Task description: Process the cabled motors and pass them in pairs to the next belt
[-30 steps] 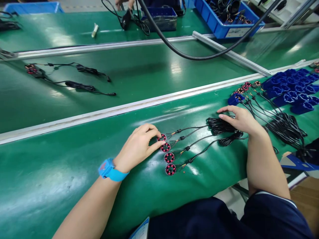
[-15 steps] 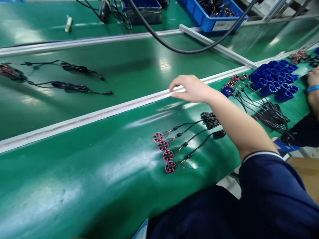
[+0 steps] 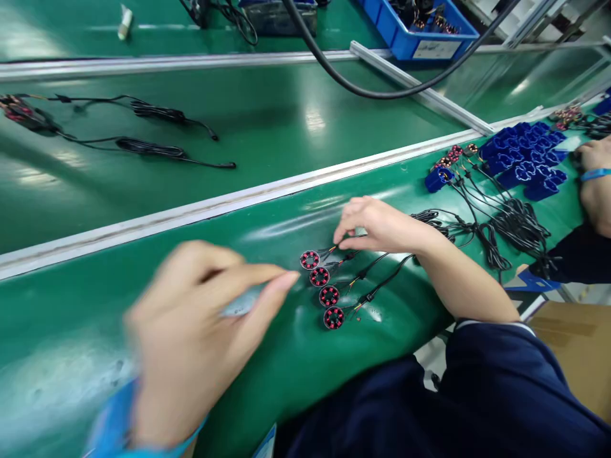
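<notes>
Four small ring-shaped motor stators with red windings, such as the nearest stator point(image 3: 333, 317), lie in a slanting row on the green bench, wires and black cables running right. My right hand point(image 3: 370, 224) pinches the cable point(image 3: 340, 244) of the farthest stator point(image 3: 310, 259), close to its coloured wires. My left hand point(image 3: 205, 318), slightly blurred and with a blue band at the wrist, hovers left of the row. Its thumb and forefinger meet in a pinch with nothing showing between them, apart from the stators.
Blue plastic housings point(image 3: 529, 152) crowd the right, beside more stators and bundled cables point(image 3: 522, 226). Another person's hand point(image 3: 596, 156) is at the right edge. A pale rail point(image 3: 267, 191) divides the bench; coiled cables point(image 3: 153, 149) lie beyond it. A blue bin point(image 3: 420, 38) stands behind a hanging black cable point(image 3: 353, 89).
My right hand has come down from the rail to the farthest stator's cable and closed on it. My left hand has entered from the lower left. The farther cable coils have shifted right.
</notes>
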Motion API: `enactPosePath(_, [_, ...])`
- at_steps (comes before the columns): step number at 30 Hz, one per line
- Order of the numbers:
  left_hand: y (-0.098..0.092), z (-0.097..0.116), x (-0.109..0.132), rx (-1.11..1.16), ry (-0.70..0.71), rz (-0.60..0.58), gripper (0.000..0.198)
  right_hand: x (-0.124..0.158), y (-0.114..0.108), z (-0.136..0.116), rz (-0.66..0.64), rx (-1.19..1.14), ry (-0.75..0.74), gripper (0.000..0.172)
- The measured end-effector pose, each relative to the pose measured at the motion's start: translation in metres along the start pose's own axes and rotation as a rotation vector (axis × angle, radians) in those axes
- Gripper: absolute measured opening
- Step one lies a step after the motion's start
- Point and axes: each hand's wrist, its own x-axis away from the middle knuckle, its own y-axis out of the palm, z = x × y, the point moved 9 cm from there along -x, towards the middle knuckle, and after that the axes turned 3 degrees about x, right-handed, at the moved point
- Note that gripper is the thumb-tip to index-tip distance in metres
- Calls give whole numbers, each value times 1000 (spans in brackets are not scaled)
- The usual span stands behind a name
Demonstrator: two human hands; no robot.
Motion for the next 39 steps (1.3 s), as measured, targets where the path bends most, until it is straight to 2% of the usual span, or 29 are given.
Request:
enactPosePath(2, [34, 2, -1, -45, 47, -72, 9, 21, 11, 10, -24, 54, 49, 12])
enactPosePath(5, [83, -5, -1, -89, 55, -175, 17, 35, 22, 19, -61, 81, 91, 15])
enactPosePath(7, [99, -10, 0, -107, 45, -161, 18, 36, 26, 20, -82, 102, 95, 16])
enactPosePath(9, [104, -12, 1, -118, 50, -137, 19, 35, 28, 19, -101, 126, 98, 17])
enactPosePath(15, [105, -7, 0, -133, 105, -90, 17, 30, 32, 17, -139, 214, 107, 16])
enactPosePath(22, [102, -2, 2, -143, 149, -43, 14, 30, 36, 19, -150, 206, 134, 10])
enactPosePath(31, [93, -3, 6, -155, 172, -40, 11, 28, 36, 20, -131, 179, 131, 9])
enactPosePath(35, [72, -2, 4, -147, 213, -7, 9, 32, 33, 21, -113, 160, 141, 8])
enactPosePath(39, [32, -15, -7, -120, 144, 154, 3, 34, 15, 27, 3, 102, 156, 9])
